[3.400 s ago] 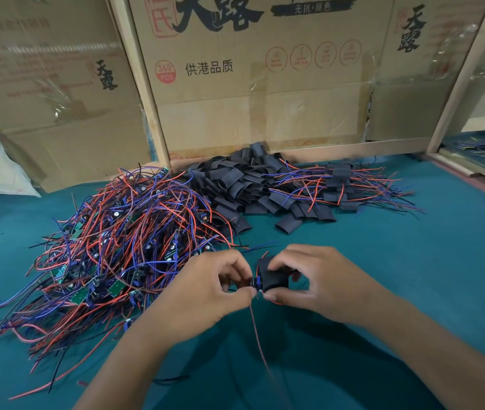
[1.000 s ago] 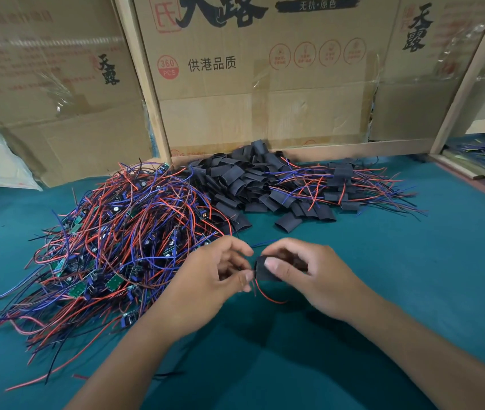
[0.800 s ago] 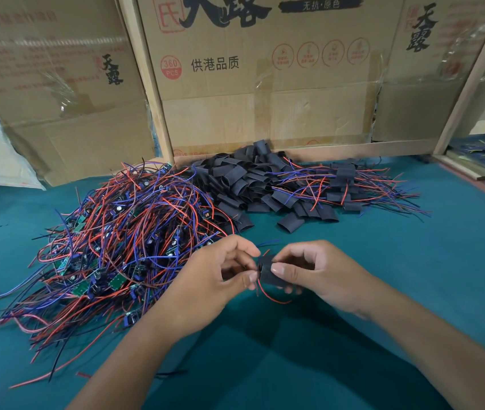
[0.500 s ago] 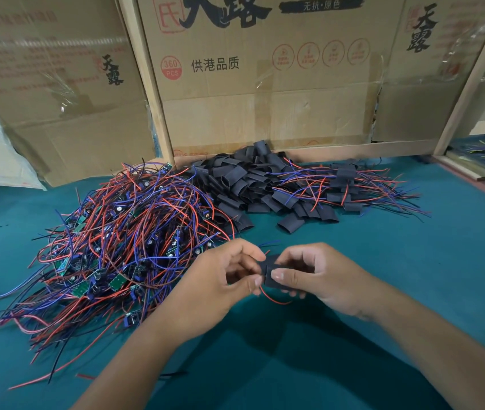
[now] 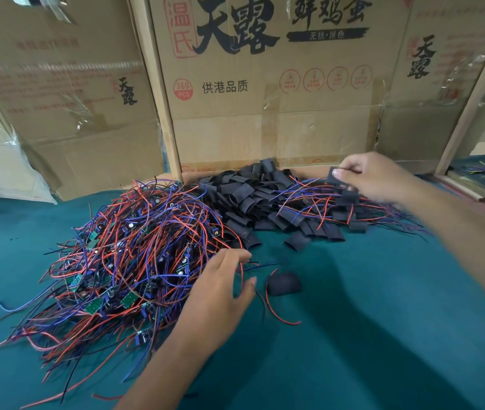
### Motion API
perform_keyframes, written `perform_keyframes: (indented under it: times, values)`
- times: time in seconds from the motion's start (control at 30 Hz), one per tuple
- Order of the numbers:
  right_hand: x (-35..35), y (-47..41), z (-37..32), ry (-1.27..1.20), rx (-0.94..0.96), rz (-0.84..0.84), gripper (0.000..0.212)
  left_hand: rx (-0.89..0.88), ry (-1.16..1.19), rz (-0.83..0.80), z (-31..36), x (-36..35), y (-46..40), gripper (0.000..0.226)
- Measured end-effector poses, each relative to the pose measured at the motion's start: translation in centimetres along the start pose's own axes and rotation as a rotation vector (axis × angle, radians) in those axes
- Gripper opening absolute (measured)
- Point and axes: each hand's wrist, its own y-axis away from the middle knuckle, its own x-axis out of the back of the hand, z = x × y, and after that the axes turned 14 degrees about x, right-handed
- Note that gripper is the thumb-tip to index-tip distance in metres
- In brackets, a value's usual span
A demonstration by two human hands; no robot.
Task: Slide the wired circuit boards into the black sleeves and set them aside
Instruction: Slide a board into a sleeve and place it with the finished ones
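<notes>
Right hand (image 5: 374, 176) pinches a black sleeve (image 5: 333, 176) above the sleeve pile (image 5: 253, 196).
Left hand (image 5: 220, 288) hangs relaxed, fingers apart, holding nothing, at the edge of the wired boards (image 5: 123, 261); a sleeved board (image 5: 284, 284) lies just beside it on the green table (image 5: 383, 291).

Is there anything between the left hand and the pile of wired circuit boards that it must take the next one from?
Nothing visible. The left hand is open at the pile of wired circuit boards, its fingertips already at the loose red and blue wires at the near right edge.
</notes>
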Motion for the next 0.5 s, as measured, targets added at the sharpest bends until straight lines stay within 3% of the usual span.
perform_keyframes:
  times: [0.1, 0.2, 0.33, 0.5]
  values:
    - [0.7, -3.5, 2.9, 0.298, -0.180, -0.088, 0.047, -0.037, -0.038, -0.049, -0.1, -0.3, 0.1, 0.030]
    - [-0.2, -4.4, 4.0, 0.452, -0.315, 0.012, 0.053, -0.049, -0.055, -0.072, -0.3, -0.4, 0.1, 0.030]
    - [-3.5, -3.6, 1.1, 0.510, -0.065, 0.076, 0.036, -0.078, -0.059, -0.039, -0.4, -0.5, -0.1, 0.021]
    - [-8.0, -1.1, -6.1, 0.195, 0.211, -0.086, 0.015, -0.080, -0.106, -0.104, -0.3, -1.0, 0.2, 0.008]
